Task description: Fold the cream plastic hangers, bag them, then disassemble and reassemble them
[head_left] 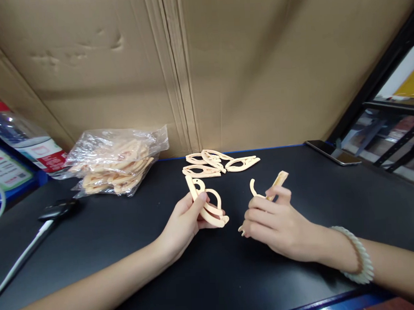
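Note:
My left hand [187,215] is closed around a cream plastic folding hanger [209,215], thumb on top. Its curved arms and a rounded hook stick out above and beside the fingers. To the right, my right hand [276,223] grips another cream folding hanger [279,179]. A straight arm end and a curved hook show above the fingers, and a small tip pokes out below; the rest is hidden by the hand. Both hands are raised over the dark table, apart from each other. Beyond them lie several similar folded hangers [202,171] in a loose, overlapping group.
Clear plastic bags [116,161] of similar pieces are stacked at the back left. Beside them are a bottle [38,146] and a black device [58,209] with a white cable. A phone [332,152] lies at the back right. Cardboard [258,70] stands behind the black table [130,286].

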`<act>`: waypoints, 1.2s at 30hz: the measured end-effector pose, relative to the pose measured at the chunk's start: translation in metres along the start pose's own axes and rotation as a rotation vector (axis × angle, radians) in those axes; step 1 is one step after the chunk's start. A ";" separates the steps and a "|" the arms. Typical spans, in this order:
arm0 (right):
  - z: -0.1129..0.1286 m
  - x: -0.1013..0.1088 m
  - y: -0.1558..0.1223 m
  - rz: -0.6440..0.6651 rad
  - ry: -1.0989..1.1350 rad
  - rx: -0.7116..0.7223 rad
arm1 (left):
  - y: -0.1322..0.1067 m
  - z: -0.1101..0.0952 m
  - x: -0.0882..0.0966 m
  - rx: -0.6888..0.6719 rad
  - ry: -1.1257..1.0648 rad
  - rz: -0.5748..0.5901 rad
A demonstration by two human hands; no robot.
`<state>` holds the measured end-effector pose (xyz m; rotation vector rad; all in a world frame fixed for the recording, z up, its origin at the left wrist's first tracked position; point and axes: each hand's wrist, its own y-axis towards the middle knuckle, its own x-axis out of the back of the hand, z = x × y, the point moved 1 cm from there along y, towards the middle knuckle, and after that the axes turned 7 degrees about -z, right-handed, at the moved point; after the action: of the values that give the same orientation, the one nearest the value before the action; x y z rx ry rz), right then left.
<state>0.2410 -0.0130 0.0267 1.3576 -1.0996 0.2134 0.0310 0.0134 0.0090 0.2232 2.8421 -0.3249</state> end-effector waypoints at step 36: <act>-0.005 -0.003 -0.004 0.230 0.205 -0.014 | -0.005 0.001 -0.002 -0.227 0.252 0.075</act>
<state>0.2448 -0.0085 0.0233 1.1669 -1.0796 0.5014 0.0320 0.0085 0.0097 0.3437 3.0751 0.0464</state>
